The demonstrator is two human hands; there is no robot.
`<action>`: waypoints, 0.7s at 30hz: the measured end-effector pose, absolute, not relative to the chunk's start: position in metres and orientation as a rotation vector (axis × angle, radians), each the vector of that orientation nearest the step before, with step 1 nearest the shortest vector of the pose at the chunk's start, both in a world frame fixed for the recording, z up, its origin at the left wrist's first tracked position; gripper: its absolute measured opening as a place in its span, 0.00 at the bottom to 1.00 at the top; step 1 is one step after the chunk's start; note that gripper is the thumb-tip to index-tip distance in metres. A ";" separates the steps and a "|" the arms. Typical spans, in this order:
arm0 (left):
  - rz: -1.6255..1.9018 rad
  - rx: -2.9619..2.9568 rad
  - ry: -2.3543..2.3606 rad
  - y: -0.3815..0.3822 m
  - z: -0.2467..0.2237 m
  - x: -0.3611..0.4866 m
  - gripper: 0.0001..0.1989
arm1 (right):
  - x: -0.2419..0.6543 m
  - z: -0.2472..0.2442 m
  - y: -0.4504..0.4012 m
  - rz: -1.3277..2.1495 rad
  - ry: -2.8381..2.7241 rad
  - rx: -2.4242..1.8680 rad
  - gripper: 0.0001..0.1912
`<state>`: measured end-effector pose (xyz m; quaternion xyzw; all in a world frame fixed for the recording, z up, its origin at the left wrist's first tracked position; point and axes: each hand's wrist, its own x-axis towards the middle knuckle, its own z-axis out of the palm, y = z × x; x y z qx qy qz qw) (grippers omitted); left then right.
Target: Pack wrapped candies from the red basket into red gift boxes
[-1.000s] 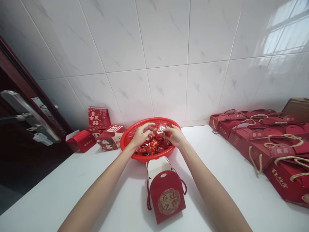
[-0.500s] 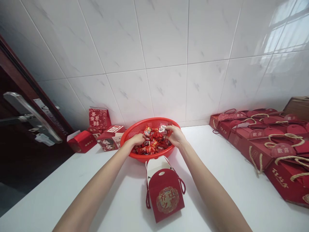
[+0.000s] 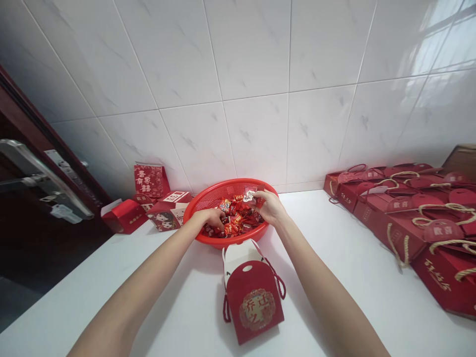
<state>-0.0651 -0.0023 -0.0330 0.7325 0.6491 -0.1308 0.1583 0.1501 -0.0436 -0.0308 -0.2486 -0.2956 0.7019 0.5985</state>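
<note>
A red plastic basket (image 3: pixel 208 194) stands against the wall, with many wrapped candies (image 3: pixel 235 225) heaped inside. My left hand (image 3: pixel 212 218) reaches over its left rim into the candies, fingers bent down among them; whether they grip one is hidden. At the basket's right side my right hand (image 3: pixel 270 207) pinches a wrapped candy (image 3: pixel 250 195) with a white and red wrapper, held above the heap. Directly in front of the basket sits a red gift box (image 3: pixel 255 297) with its flap up, a pale inside and dark red cord handles.
Many red gift boxes (image 3: pixel 390 218) with rope handles stand in rows along the right. Several smaller red boxes (image 3: pixel 126 215) are grouped at the left by the wall. A dark door (image 3: pixel 22 233) with a metal handle borders the white table (image 3: pixel 178 307) on the left.
My left hand has gone a little deeper into the candies, its fingers now pointing down. The right hand still holds its candy in nearly the same place. The view has shifted slightly.
</note>
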 end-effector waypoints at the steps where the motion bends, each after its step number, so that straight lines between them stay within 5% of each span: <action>1: -0.420 2.090 1.864 -0.003 -0.032 -0.064 0.27 | 0.150 -0.031 -0.044 1.625 -0.692 -0.578 0.07; 5: -0.379 2.106 1.842 -0.007 -0.030 -0.065 0.20 | 0.151 -0.031 -0.046 1.611 -0.713 -0.579 0.08; 11: 0.384 1.957 1.496 -0.009 -0.024 -0.072 0.11 | 0.150 -0.029 -0.045 1.614 -0.705 -0.547 0.10; 21: 0.883 1.725 1.327 -0.018 -0.015 -0.068 0.23 | 0.150 -0.028 -0.047 1.605 -0.709 -0.555 0.10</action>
